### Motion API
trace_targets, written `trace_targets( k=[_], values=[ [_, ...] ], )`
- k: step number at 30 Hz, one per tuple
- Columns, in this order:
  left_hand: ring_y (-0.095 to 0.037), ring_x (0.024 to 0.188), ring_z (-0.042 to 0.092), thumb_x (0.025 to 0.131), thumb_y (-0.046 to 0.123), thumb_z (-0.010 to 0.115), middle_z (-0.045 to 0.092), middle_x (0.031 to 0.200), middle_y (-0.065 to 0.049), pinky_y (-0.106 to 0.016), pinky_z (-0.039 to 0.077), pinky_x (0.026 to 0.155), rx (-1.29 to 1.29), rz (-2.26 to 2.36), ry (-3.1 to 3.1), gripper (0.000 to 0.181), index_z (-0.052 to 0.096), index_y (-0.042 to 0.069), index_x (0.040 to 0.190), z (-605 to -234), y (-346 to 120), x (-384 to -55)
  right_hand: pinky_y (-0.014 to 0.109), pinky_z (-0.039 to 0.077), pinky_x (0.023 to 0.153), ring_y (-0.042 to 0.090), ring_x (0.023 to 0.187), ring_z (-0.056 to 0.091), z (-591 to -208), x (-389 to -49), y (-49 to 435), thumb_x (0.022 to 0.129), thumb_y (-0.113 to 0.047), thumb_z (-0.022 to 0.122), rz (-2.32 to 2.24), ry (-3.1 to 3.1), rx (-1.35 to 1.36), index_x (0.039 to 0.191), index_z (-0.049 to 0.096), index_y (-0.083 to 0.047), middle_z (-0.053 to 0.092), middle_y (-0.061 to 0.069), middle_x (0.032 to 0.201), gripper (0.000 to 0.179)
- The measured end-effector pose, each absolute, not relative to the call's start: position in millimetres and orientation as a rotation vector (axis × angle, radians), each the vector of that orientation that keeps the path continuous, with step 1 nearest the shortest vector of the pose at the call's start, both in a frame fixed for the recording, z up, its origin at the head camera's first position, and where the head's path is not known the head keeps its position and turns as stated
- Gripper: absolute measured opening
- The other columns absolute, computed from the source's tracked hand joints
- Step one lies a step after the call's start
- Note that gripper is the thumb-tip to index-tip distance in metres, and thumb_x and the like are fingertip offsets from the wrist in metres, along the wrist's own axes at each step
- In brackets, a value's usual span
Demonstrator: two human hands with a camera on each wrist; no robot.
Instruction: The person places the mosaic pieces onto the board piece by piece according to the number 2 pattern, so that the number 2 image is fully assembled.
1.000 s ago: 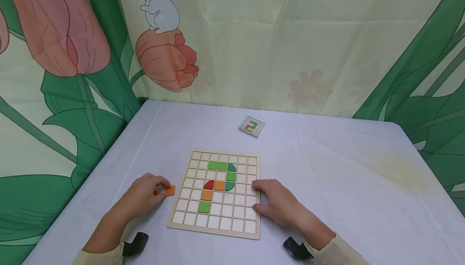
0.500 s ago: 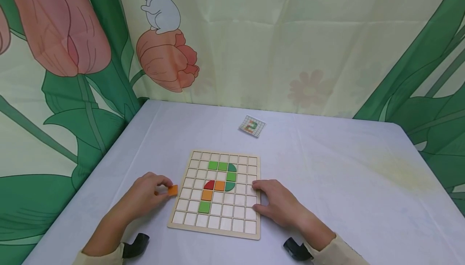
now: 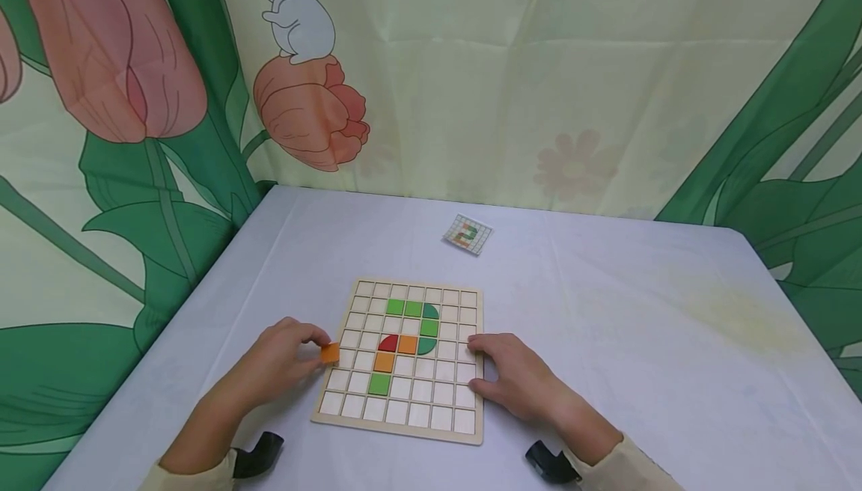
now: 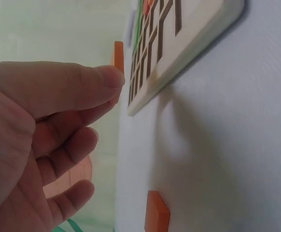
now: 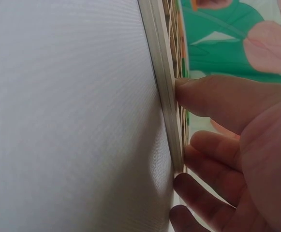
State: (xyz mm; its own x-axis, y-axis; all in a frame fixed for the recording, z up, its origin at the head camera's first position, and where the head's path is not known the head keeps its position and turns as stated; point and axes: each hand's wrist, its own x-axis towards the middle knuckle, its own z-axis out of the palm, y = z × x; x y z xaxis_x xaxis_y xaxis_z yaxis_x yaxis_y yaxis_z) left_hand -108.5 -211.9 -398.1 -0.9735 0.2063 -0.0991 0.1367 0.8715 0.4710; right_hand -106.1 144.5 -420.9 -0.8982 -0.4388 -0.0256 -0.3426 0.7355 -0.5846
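Note:
My left hand (image 3: 277, 360) pinches a small orange square tile (image 3: 330, 353) between thumb and fingers. That tile is held over the left edge of a wooden grid board (image 3: 441, 388). In the left wrist view the tile (image 4: 118, 50) stands on edge at the thumb tip, raised off the table. My right hand (image 3: 517, 375) rests its thumb and fingertips on the board's right edge. Green, orange and red pieces lie in the grid, among them a red quarter-round (image 3: 388, 343) and a green square (image 3: 379, 384). Another orange tile (image 4: 157, 212) lies on the table, hidden in the head view.
A small card (image 3: 468, 234) with a coloured grid pattern lies on the white tablecloth (image 3: 606, 311) behind the board. A printed curtain (image 3: 458, 87) hangs at the far table edge. Black wrist cameras sit at both cuffs.
My left hand has moved right with the orange tile, from beside the board to over its left edge. The right hand and the board have stayed put.

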Motion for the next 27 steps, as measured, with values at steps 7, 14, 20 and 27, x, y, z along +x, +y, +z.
trace_targets(
  k=[7, 14, 20, 27],
  values=[
    [-0.022, 0.102, 0.055, 0.083, 0.007, 0.08, 0.063, 0.1, 0.003, -0.044, 0.051, 0.089, 0.281, 0.735, 2.871, 0.02, 0.074, 0.015, 0.099, -397, -201, -107, 0.049, 0.038, 0.107, 0.032, 0.128, 0.049, -421, -106, 144, 0.085, -0.014, 0.077, -0.888, 2.772, -0.627, 0.124, 0.063, -0.001, 0.058, 0.01, 0.134, 0.044],
    [-0.02, 0.102, 0.055, 0.082, 0.005, 0.08, 0.063, 0.097, 0.006, -0.042, 0.049, 0.089, 0.304, 0.754, 2.862, 0.019, 0.074, 0.017, 0.096, -396, -188, -107, 0.049, 0.038, 0.107, 0.032, 0.128, 0.049, -421, -106, 145, 0.085, -0.014, 0.077, -0.882, 2.777, -0.633, 0.124, 0.063, -0.001, 0.058, 0.01, 0.134, 0.044],
    [-0.017, 0.098, 0.055, 0.08, 0.004, 0.078, 0.064, 0.095, 0.008, -0.04, 0.048, 0.085, 0.362, 0.757, 2.845, 0.019, 0.074, 0.018, 0.093, -397, -176, -107, 0.049, 0.038, 0.107, 0.032, 0.128, 0.049, -421, -106, 145, 0.085, -0.014, 0.077, -0.881, 2.781, -0.646, 0.124, 0.063, -0.001, 0.059, 0.01, 0.134, 0.044],
    [-0.016, 0.097, 0.053, 0.08, 0.007, 0.082, 0.062, 0.095, 0.011, -0.038, 0.048, 0.083, 0.384, 0.795, 2.813, 0.02, 0.074, 0.021, 0.093, -398, -165, -106, 0.048, 0.038, 0.107, 0.032, 0.129, 0.049, -421, -106, 145, 0.085, -0.015, 0.077, -0.882, 2.777, -0.636, 0.125, 0.063, -0.001, 0.058, 0.01, 0.135, 0.044]
  ],
)
